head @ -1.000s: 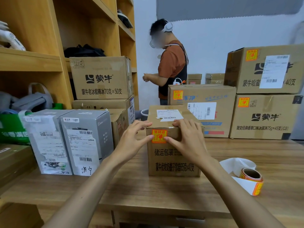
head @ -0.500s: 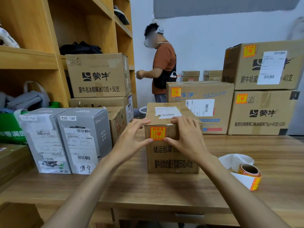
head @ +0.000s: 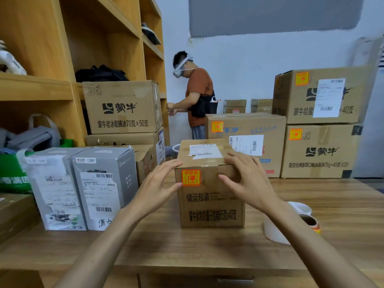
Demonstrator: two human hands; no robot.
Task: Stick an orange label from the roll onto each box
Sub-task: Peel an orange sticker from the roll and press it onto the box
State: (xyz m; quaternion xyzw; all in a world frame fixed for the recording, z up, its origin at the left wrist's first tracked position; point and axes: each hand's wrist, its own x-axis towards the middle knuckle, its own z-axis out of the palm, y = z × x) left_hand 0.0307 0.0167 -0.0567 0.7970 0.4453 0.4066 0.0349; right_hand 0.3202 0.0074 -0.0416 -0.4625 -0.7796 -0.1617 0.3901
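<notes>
A brown cardboard box (head: 209, 206) stands on the wooden table (head: 187, 250) in front of me. An orange label (head: 191, 177) is stuck on the upper left of its front face, and a white shipping label lies on its top. My left hand (head: 158, 186) rests against the box's left top corner, fingers spread, thumb next to the orange label. My right hand (head: 245, 179) lies over the right top edge, fingers apart, thumb on the front face. The label roll (head: 310, 222) lies on the table to the right, partly hidden by my right forearm, with white backing paper trailing.
Two grey boxes (head: 83, 188) stand left of the brown box. Stacked cartons (head: 320, 125) with orange labels fill the back right; more cartons (head: 122, 109) sit back left beside wooden shelves (head: 41, 86). A person in an orange shirt (head: 197, 94) stands behind.
Both hands have spread apart along the box's top edge, the thumbs drawing away from the orange label. The view has shifted slightly.
</notes>
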